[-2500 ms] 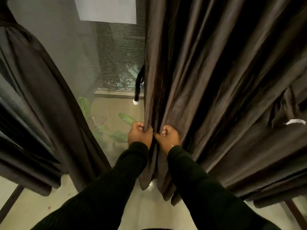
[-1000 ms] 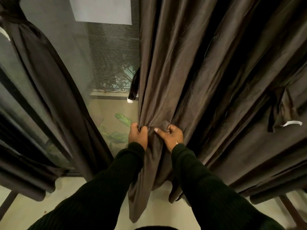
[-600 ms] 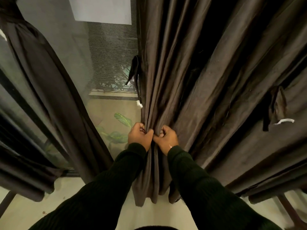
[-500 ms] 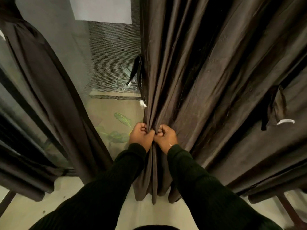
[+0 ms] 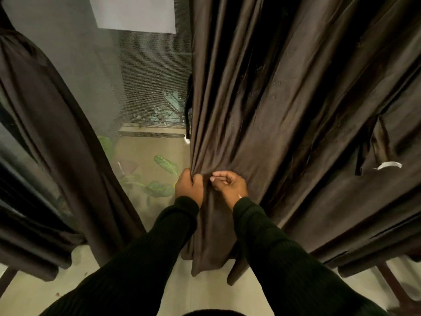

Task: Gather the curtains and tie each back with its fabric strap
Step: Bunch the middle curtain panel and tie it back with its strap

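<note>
Both hands are up on the right curtain (image 5: 284, 115) here, the big dark brown one hanging from the top edge of the view down to the floor (image 5: 205, 290). The left hand (image 5: 189, 187) has its fingers curled tight round the curtain's leading edge, a bunch of pleats packed into the fist. Just beside it, the right hand (image 5: 230, 184) pinches a fold between thumb and curled fingers, with a flat stretch of cloth bridging the small gap between the two hands. Below the grip the gathered fabric drops in a narrow tail and ends just above the floor. Both arms come up from the bottom edge in dark ribbed sleeves (image 5: 284, 258).

One strap (image 5: 188, 110) dangles behind the curtain's left edge, above the left hand, dark and thin with a white tag at its lower tip. A second strap (image 5: 376, 151) hangs loose on the front of the fabric near the right edge, also showing a white tag; neither hand touches it.

Over on the left, the other curtain (image 5: 57, 137) slants down from the upper left corner toward the floor, well apart from the hands. Whether it is tied, I cannot tell. Between the two curtains sits the glass (image 5: 141, 87), with green leaves (image 5: 159, 185) showing through it close to the left hand.
</note>
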